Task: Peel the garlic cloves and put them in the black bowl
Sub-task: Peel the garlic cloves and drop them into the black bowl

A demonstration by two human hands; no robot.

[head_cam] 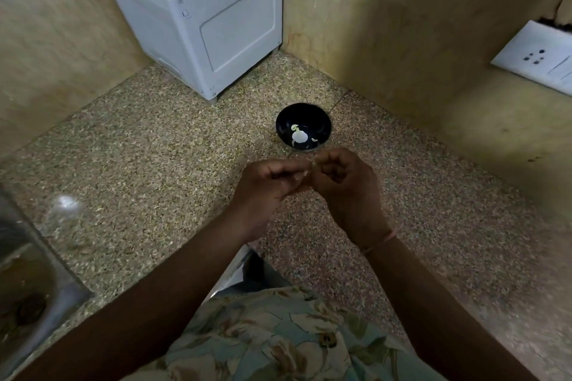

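Above the speckled table (139, 148), the left hand (269, 185) and right hand (343, 182) are meeting fingertip to fingertip. Both are curling their fingers and pinching a small pale garlic clove (313, 164), mostly hidden between them. Just beyond, the black bowl (322, 120) is sitting on the table, holding a white garlic piece (299, 136). A white appliance (216, 25) is standing in the corner behind.

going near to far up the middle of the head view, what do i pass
patterned shirt → left hand and right hand, level with each other, pinching what looks like a garlic clove between them → black bowl → white appliance
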